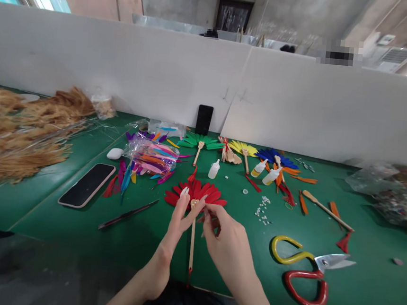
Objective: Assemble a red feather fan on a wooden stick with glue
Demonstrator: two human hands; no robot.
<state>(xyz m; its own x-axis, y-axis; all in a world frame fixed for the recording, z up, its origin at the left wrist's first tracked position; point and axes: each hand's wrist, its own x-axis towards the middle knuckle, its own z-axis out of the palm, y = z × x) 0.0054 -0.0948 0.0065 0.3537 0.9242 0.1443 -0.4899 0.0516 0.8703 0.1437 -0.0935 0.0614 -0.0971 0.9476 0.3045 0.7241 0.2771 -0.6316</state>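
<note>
A red feather fan (208, 191) with a wooden handle (192, 246) lies on the table in front of me, small pale beads on its wooden centre. Over its left side rests my left hand (175, 226), fingers stretched and spread around the centre, holding nothing. My right hand (228, 237) is at the fan's right edge with thumb and forefinger pinched together; whatever they hold is too small to make out. Loose white beads (263, 210) are scattered to the right. Beyond the fan stands a small white glue bottle (214, 169).
Green (200, 144), yellow (243, 149) and blue (277, 156) feather fans lie behind. Scissors (316, 267) sit at right, tweezers (128, 215) and a phone (87, 185) at left. Bagged coloured feathers (153, 157) lie farther back. A white partition (153, 72) borders the table.
</note>
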